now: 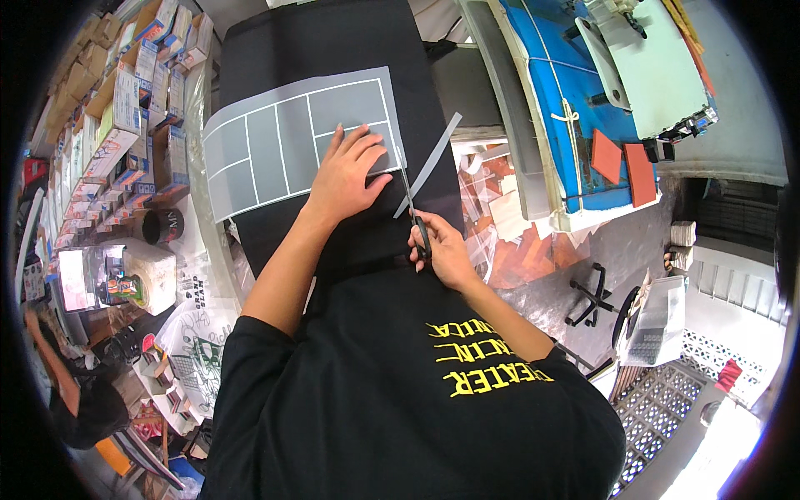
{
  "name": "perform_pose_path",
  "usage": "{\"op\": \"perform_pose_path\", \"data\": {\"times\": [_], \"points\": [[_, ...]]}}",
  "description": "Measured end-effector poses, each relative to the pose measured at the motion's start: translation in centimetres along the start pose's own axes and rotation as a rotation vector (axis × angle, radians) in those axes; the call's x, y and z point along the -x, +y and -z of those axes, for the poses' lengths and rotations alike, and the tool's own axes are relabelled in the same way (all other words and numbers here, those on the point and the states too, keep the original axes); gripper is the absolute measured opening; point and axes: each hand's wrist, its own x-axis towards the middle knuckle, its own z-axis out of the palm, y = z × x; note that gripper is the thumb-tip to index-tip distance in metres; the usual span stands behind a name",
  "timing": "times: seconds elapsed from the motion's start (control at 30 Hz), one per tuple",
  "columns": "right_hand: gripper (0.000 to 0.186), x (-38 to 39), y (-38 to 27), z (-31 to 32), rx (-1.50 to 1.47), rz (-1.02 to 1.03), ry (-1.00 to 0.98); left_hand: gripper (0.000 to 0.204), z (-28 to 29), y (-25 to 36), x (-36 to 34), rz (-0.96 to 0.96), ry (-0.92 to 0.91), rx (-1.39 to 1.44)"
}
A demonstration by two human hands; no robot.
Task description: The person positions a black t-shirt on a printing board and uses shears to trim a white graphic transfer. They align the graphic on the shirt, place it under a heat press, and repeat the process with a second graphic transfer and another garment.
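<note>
A grey sheet printed with white court-like lines (262, 150) lies on a black work surface (333, 42). My left hand (354, 171) rests flat on the sheet's right part, fingers spread, thumb pointing toward its right edge. In my right hand (442, 246) is a pair of scissors (409, 193), black-handled, with the blades pointing away from me along the sheet's right edge. Whether the blades are parted is too small to tell. Just right of the scissors, a narrow grey strip (433, 158) lies slantwise on the black surface, apart from the sheet.
Stacked cardboard boxes (112, 117) fill the left side. On the right stands a blue-topped bench (554, 108) with red-brown pieces (640, 175). Scraps (508, 221) pile up between bench and work surface. Another person's arm (54, 362) shows at lower left.
</note>
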Motion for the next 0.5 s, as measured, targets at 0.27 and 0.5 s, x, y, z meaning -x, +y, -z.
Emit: {"op": "perform_pose_path", "data": {"times": [0.27, 0.5], "points": [[0.043, -0.01, 0.05, -0.02, 0.017, 0.005, -0.004, 0.037, -0.17, -0.22, 0.04, -0.015, -0.003, -0.016], [0.038, 0.21, -0.04, -0.23, 0.065, -0.025, 0.007, 0.021, -0.89, 0.01, -0.15, -0.154, 0.063, -0.061]]}}
